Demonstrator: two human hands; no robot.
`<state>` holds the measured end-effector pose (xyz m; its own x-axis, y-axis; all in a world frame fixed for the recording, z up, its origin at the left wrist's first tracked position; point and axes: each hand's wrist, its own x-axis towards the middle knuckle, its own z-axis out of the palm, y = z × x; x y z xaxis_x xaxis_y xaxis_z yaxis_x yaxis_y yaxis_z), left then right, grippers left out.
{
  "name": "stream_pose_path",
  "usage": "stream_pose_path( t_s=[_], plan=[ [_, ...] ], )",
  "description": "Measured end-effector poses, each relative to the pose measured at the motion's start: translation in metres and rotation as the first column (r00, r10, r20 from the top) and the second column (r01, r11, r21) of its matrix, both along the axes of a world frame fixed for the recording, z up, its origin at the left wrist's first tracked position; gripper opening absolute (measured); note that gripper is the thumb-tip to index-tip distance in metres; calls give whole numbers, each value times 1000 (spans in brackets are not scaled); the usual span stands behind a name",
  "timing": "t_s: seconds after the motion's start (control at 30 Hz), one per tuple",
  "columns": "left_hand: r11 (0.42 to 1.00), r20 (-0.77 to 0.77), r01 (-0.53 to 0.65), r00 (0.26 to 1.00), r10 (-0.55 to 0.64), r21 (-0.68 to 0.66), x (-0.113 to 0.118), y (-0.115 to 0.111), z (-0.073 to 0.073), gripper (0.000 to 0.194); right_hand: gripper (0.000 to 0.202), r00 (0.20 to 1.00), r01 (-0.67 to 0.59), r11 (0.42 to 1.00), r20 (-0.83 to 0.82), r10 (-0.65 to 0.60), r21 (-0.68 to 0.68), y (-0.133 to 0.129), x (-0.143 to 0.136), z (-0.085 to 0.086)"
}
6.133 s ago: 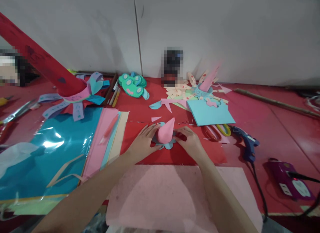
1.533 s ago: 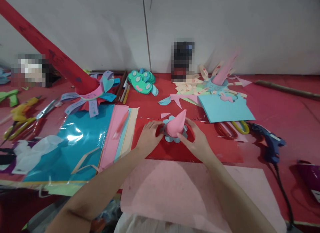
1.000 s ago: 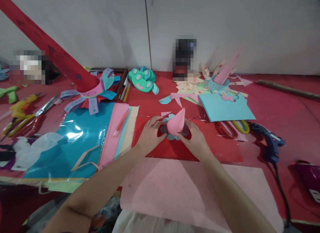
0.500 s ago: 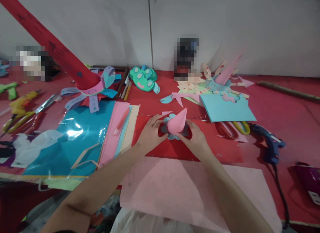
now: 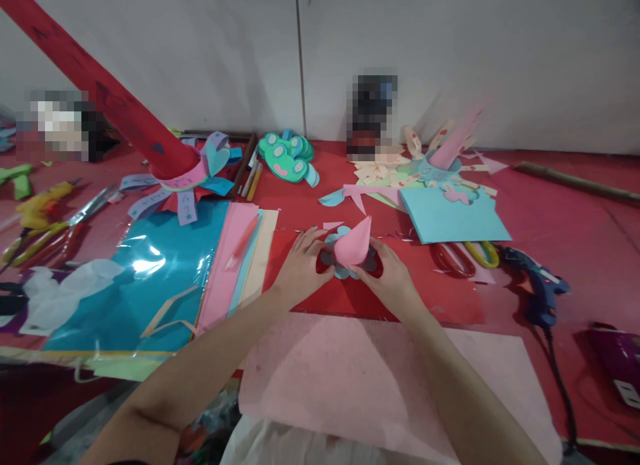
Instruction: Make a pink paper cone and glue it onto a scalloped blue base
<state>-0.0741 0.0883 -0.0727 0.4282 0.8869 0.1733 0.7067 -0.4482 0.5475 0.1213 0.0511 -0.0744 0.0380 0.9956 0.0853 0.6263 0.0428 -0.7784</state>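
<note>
A pink paper cone (image 5: pixel 353 244) stands tilted, tip up and to the right, on a blue scalloped paper piece (image 5: pixel 343 273) at the middle of the red table. My left hand (image 5: pixel 306 260) grips the left edge of the scalloped piece between thumb and fingers. On the other side, my right hand (image 5: pixel 387 268) pinches its right edge, with the thumb close to the cone's base. Under both hands lies a red sheet (image 5: pixel 340 302), and a pale pink sheet (image 5: pixel 345 372) is nearer to me.
Left are a glossy blue packet (image 5: pixel 165 272), scissors (image 5: pixel 90 208), a yellow glue gun (image 5: pixel 45 202) and a tall red cone (image 5: pixel 135 118). Right are light blue paper (image 5: pixel 455 218), red-and-yellow scissor handles (image 5: pixel 455 260) and a blue glue gun (image 5: pixel 543 292) with its cord. Green frog cutouts (image 5: pixel 285 158) lie behind.
Almost nothing differs. The pink cone's tip has shifted very slightly to the left, and both hands keep their places.
</note>
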Motion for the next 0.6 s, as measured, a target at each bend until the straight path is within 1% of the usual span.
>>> stream_pose_path(
  t_s=[0.13,0.27,0.37,0.47,0.6],
  plan=[
    [1000,56,-7,998,7,-6,-1,0,1,12,57,1000,-4,1000,12,4,-4,0,1,-1],
    [998,131,-64,989,65,-13,-5,2,1,30,56,1000,-28,1000,7,28,-6,0,1,1],
    [995,144,-95,985,95,-1,-5,3,0,27,57,1000,-28,999,12,28,-20,0,2,2],
    [996,108,-80,991,77,25,-3,2,0,19,58,1000,-24,999,12,24,-23,0,3,1],
    [998,11,-50,999,50,37,-1,0,-3,19,56,999,-38,999,23,38,0,1,3,-2]
  ],
)
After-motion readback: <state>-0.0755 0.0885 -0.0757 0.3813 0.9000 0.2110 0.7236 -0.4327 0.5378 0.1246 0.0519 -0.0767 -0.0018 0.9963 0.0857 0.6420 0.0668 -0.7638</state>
